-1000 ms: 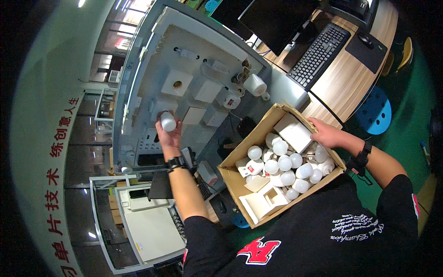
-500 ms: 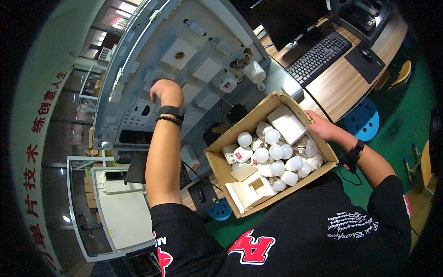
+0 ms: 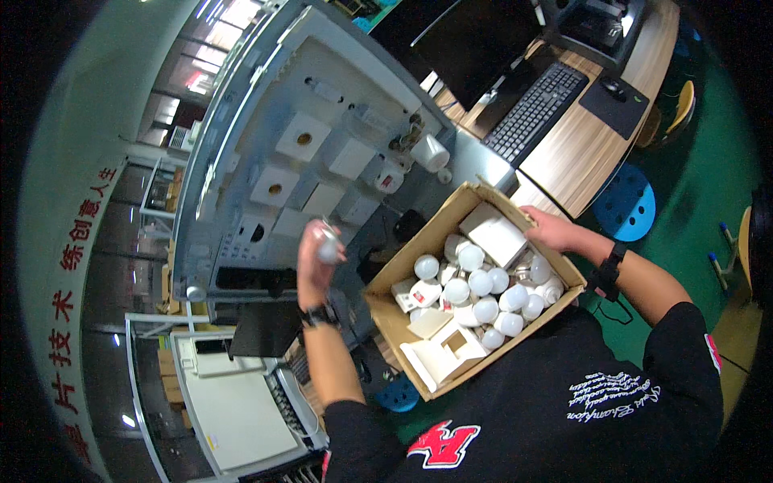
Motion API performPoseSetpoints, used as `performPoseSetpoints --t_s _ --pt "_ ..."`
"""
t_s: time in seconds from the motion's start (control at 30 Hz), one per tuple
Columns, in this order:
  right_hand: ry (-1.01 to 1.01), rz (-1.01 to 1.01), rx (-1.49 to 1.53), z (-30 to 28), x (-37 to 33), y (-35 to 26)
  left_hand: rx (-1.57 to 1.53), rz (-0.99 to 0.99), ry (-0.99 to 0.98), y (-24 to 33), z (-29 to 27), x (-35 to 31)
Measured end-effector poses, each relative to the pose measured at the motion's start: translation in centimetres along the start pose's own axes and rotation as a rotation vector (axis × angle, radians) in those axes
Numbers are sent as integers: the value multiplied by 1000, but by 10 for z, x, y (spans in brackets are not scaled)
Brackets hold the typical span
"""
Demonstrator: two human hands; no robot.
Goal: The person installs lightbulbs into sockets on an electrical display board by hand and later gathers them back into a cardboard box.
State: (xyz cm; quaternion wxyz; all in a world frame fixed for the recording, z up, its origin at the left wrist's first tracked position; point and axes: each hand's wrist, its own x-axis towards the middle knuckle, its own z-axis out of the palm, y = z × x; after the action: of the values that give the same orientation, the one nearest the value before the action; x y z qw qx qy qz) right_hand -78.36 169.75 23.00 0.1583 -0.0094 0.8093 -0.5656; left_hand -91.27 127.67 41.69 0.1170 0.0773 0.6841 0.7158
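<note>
Drawing back from the grey panel [image 3: 256,133], the left hand [image 3: 312,262] curls its fingers around what looks like a whitish bulb [image 3: 327,249], blurred, held left of the carton [image 3: 424,239]. Half a second ago this hand covered a square plate [image 3: 274,184]; now the plate's round opening shows, beyond the hand and slightly leftward, so the bulb seems free of it. The right hand [image 3: 554,230] still grips the carton's far right wall, with loose bulbs [image 3: 481,282] between both hands.
</note>
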Motion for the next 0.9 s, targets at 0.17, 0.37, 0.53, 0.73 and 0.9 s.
performPoseSetpoints --t_s 0.17,0.37,0.53,0.73,0.9 --pt "-7 -14 -57 11 8 -7 837 -82 -494 -75 29 -51" --pt "1 -41 49 26 7 -7 1200 -68 -635 -118 38 -78" --pt "-32 -2 46 11 1 -6 1395 -105 -684 -97 60 -63" --pt "-11 -49 78 -4 -4 14 1544 26 -622 -44 95 24" --pt "52 -76 66 -14 -7 22 1608 -134 -603 -18 103 115"
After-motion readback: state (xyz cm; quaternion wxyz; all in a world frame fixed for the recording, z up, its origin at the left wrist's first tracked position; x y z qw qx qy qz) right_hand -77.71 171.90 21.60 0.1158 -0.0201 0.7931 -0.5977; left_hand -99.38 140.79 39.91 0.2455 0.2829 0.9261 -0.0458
